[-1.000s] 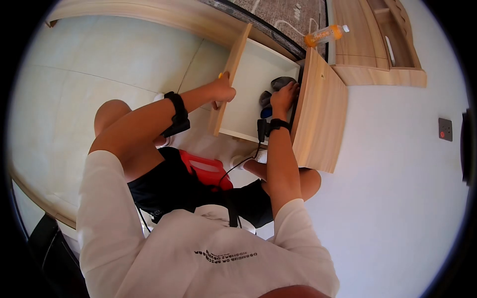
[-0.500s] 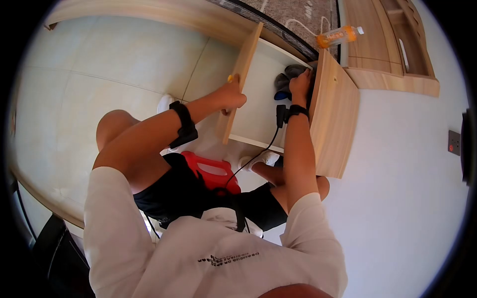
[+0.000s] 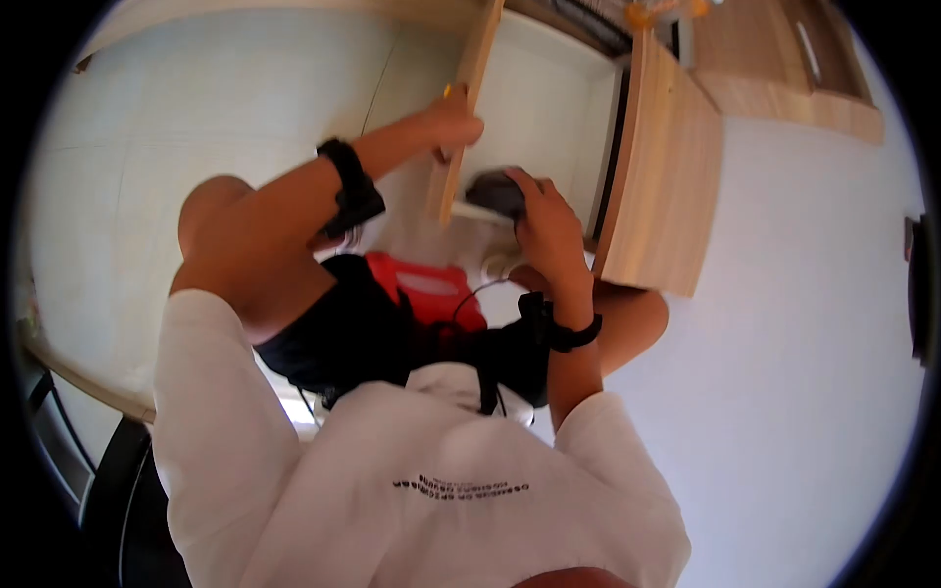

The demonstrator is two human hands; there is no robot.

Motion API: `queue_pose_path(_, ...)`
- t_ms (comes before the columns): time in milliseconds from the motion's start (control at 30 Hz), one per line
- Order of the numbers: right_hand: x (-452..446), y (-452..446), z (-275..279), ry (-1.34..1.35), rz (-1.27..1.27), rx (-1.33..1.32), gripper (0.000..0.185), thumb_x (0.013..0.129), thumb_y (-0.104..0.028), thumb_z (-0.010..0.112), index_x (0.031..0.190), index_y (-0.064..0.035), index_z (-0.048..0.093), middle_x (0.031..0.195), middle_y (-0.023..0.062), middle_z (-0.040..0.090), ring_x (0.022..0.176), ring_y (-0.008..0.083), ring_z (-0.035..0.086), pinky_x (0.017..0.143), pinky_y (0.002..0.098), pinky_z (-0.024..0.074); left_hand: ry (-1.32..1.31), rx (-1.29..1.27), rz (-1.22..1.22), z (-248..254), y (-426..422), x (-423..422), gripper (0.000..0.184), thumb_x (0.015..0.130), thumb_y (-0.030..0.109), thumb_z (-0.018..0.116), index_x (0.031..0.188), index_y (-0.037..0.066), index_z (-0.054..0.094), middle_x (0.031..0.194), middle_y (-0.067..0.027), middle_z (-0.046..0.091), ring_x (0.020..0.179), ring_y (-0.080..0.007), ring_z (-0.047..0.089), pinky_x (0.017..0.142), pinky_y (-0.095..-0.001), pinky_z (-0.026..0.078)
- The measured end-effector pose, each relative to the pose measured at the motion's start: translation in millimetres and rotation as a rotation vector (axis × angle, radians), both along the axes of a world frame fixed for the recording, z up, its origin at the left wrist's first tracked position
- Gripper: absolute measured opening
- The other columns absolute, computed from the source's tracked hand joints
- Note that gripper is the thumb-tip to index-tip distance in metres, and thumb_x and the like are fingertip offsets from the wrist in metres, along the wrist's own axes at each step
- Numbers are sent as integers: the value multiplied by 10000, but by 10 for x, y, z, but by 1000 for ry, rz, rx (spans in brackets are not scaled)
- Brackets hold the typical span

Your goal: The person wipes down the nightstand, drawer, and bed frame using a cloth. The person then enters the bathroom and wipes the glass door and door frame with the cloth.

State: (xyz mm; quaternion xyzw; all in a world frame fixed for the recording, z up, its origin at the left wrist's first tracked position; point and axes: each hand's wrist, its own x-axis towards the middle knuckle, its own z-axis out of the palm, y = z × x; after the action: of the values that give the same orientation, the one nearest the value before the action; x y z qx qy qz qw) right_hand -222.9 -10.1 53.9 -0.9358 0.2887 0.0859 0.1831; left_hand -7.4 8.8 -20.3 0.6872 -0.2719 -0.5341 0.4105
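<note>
Gripping the drawer front (image 3: 481,47), the left hand (image 3: 453,122) seemed to steady it well; apart from it, the right hand (image 3: 547,216) was closed on a blurred dark bundle (image 3: 495,194), probably cloth, at the drawer's (image 3: 549,93) near front corner, where a snug hold seemed best against snagging.

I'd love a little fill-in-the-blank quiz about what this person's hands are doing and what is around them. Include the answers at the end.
1. The person's ____ hand is at the wooden front panel.
2. The dark item is held in the person's ____ hand.
3. The drawer stands ____, so its pale inside shows.
4. The object on the floor side of the black shorts is coloured ____.

Missing words: left; right; open; red.
</note>
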Motion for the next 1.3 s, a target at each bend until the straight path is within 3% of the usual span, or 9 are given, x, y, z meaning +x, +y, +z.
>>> queue_pose_path(67, -199, 164, -92, -180, 87, 128, 474, 746, -28, 600, 1193, -187, 621, 1073, 92, 592, 1078, 331, 566, 801, 450, 515, 3, -6, -26, -45, 21, -50, 760, 697, 62, 605, 1389, 12, 295, 1128, -259, 538, 926, -402, 616, 581, -516, 602)
queue_pose_path(167, -385, 119, -265, 37, 236, -367, 138, 714, -116, 650, 795, -174, 745, 1037, 27, 592, 1034, 238, 567, 795, 399, 507, 10, 10, -38, 1, 34, -18, 821, 691, 80, 603, 1436, 66, 260, 1110, -215, 531, 963, -373, 596, 691, -530, 590)
queue_pose_path(200, -421, 80, -213, 94, 181, -390, 160, 714, -105, 646, 831, -163, 739, 1046, 30, 600, 1046, 250, 568, 802, 421, 505, 13, 20, -37, 2, 40, -30, 875, 685, 89, 602, 1476, 117, 226, 1118, -176, 524, 1026, -368, 577, 789, -557, 577)
queue_pose_path(600, -124, 211, -642, -302, 317, -221, 317, 720, -42, 626, 1026, -72, 704, 1136, 80, 603, 1040, 273, 571, 877, 417, 476, -64, -30, -70, -113, 74, -13, 761, 700, 104, 587, 1417, 90, 333, 1121, -164, 528, 1022, -359, 577, 801, -564, 556)
queue_pose_path(867, -527, -19, -438, 80, 96, -487, 204, 756, -84, 629, 948, -37, 682, 992, 111, 558, 970, 309, 560, 662, 367, 552, -39, -5, -83, -48, 77, -12, 731, 712, 119, 590, 1401, 79, 349, 1109, -152, 524, 1065, -353, 547, 855, -578, 527)
queue_pose_path(900, -472, 9, -394, 199, 51, -325, 397, 744, -44, 588, 1138, -1, 619, 1113, 194, 516, 1016, 372, 535, 839, 432, 518, -19, 13, -82, -36, 78, -10, 726, 713, 120, 591, 1398, 82, 353, 1101, -148, 523, 1062, -349, 548, 863, -577, 523)
queue_pose_path(1133, -290, 347, -657, -143, 144, -192, 460, 763, -52, 595, 1221, -13, 562, 1112, 205, 505, 1016, 374, 534, 780, 447, 538, -123, 24, -120, -15, 64, -9, 677, 725, 135, 592, 1364, 76, 375, 1058, -145, 531, 1023, -324, 569, 831, -539, 546)
queue_pose_path(1233, -446, 287, -531, 44, 67, -373, 519, 745, -87, 630, 1259, -53, 564, 1084, 177, 518, 941, 357, 578, 693, 457, 550, -61, -2, -127, -14, 54, -13, 662, 725, 153, 603, 1345, 74, 386, 1027, -139, 539, 956, -309, 589, 784, -520, 567)
queue_pose_path(1300, -553, 308, -416, 148, 76, -371, 547, 731, -98, 656, 1270, -66, 565, 1095, 161, 522, 930, 336, 588, 661, 416, 552, 81, 83, -151, -115, -54, 17, 734, 805, 142, 674, 1454, 179, 334, 1148, -180, 590, 1039, -381, 561, 952, -626, 428)
